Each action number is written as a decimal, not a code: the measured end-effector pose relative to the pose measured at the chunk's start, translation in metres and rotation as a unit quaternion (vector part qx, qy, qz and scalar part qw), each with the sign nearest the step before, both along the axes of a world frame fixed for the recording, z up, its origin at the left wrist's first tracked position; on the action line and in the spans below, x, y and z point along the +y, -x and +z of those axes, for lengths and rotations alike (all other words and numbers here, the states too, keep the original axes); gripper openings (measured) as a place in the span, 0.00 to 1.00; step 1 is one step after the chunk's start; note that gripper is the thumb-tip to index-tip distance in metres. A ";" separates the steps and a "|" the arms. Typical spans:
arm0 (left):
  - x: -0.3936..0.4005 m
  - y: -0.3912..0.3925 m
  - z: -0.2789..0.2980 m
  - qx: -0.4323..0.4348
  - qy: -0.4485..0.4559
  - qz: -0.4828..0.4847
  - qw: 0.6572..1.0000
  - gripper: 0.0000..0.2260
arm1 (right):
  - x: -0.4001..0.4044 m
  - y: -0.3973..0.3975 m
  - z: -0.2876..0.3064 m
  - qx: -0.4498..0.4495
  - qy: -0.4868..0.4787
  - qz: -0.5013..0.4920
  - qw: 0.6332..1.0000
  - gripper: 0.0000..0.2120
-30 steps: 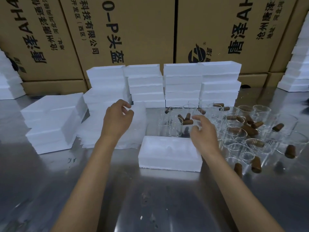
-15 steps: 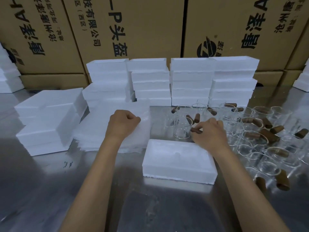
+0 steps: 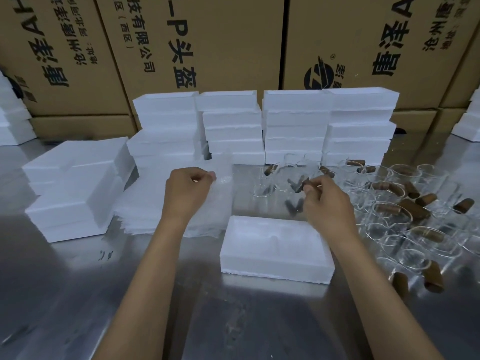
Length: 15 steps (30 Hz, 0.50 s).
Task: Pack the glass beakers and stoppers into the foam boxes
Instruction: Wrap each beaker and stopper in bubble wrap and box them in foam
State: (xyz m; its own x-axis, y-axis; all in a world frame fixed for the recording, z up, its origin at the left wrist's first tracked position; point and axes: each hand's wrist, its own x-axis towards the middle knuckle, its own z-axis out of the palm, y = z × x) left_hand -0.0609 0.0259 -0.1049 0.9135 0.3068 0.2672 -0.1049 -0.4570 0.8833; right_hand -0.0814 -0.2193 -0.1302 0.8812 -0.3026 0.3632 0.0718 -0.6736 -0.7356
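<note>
One stopper (image 3: 302,185) pinched in right hand's (image 3: 328,203) grip.

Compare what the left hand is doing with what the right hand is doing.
The left hand pinches a thin translucent wrapping sheet off the pile; the right hand pinches a small brown stopper. The left hand is over the sheet pile; the right hand is over the glass beakers. Both are beyond the open foam box, holding with curled fingers.
</note>
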 end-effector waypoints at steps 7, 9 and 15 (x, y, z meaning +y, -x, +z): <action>-0.014 0.009 0.009 -0.024 0.071 -0.103 0.992 0.09 | 0.026 0.016 0.021 -0.045 -0.337 0.213 0.916 0.05; -0.021 0.013 0.011 -0.028 0.076 -0.127 0.989 0.09 | 0.035 0.019 0.019 -0.038 -0.290 0.248 0.923 0.05; -0.035 0.017 0.012 -0.123 0.032 -0.049 0.991 0.07 | 0.031 0.016 0.006 -0.082 0.043 0.121 0.988 0.05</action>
State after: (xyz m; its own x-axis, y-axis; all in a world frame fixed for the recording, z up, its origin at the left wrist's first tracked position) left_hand -0.0775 -0.0087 -0.0927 0.8492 0.2428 0.4689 -0.3623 -0.3781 0.8519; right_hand -0.0970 -0.1882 -0.1237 0.8516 -0.0525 0.5216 0.3513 -0.6815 -0.6420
